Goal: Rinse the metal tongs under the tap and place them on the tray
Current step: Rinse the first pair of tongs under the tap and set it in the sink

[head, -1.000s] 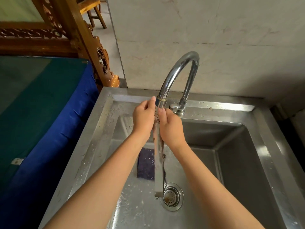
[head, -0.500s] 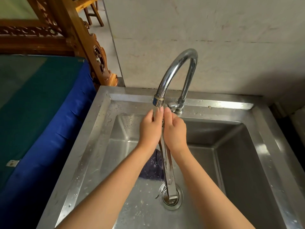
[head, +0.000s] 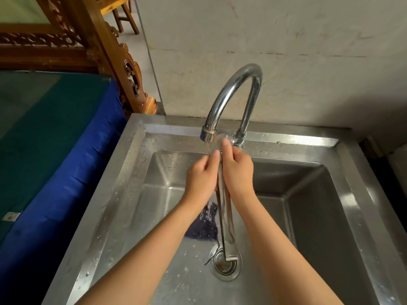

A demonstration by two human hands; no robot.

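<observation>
The metal tongs (head: 224, 219) hang upright between my palms, their upper end under the curved chrome tap (head: 231, 91) where water runs down. My left hand (head: 201, 176) presses against the tongs from the left and my right hand (head: 239, 169) grips them from the right, its fingertips just below the spout (head: 208, 133). The tongs' lower tip hangs above the drain (head: 225, 263). No tray is in view.
The steel sink (head: 132, 172) has a wet rim and basin. A dark purple cloth (head: 203, 225) lies on the basin floor, left of the tongs. A blue and green covered surface (head: 55, 139) borders the sink's left side. Carved wooden furniture (head: 123, 62) stands behind it.
Both hands dropped a little below the spout and slid along the tongs. The tongs' lower tip swung from left of the drain to over it.
</observation>
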